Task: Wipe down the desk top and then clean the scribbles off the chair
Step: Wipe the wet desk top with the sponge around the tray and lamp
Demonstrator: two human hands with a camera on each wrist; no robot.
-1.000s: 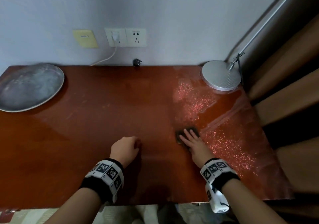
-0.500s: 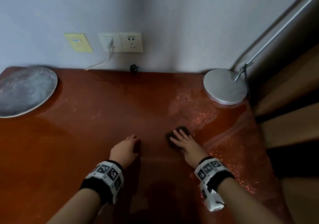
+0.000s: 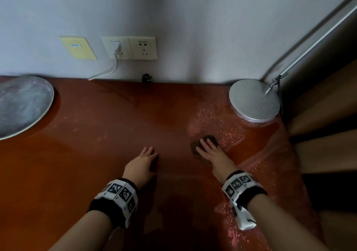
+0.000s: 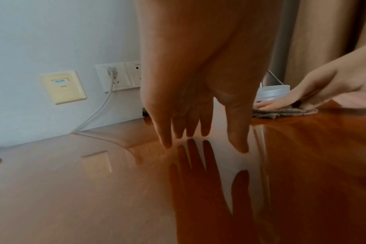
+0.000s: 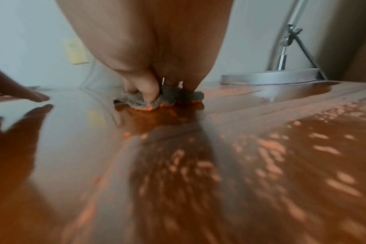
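Note:
The glossy red-brown desk top [image 3: 96,154] fills the head view. My right hand [image 3: 207,147] lies flat with straight fingers on a small dark grey cloth [image 3: 214,139], right of centre, at the edge of a patch of pale speckles [image 3: 222,127]. The right wrist view shows the cloth [image 5: 136,102] bunched under my thumb and fingers. My left hand [image 3: 147,153] rests beside it, apart from the cloth, fingers straight with their tips on the wood. In the left wrist view the left hand [image 4: 198,132] holds nothing. No chair is in sight.
A round metal tray [image 3: 21,105] sits at the far left. A silver lamp base [image 3: 253,100] stands at the back right, its arm rising rightward. Wall sockets [image 3: 131,47] hold a plug and white cable. Tan curtains [image 3: 328,105] hang past the desk's right edge.
My right hand has pushed the cloth away from me and slightly left into the speckled patch. My left hand's fingers have uncurled to straight. The head view has tilted and moved nearer.

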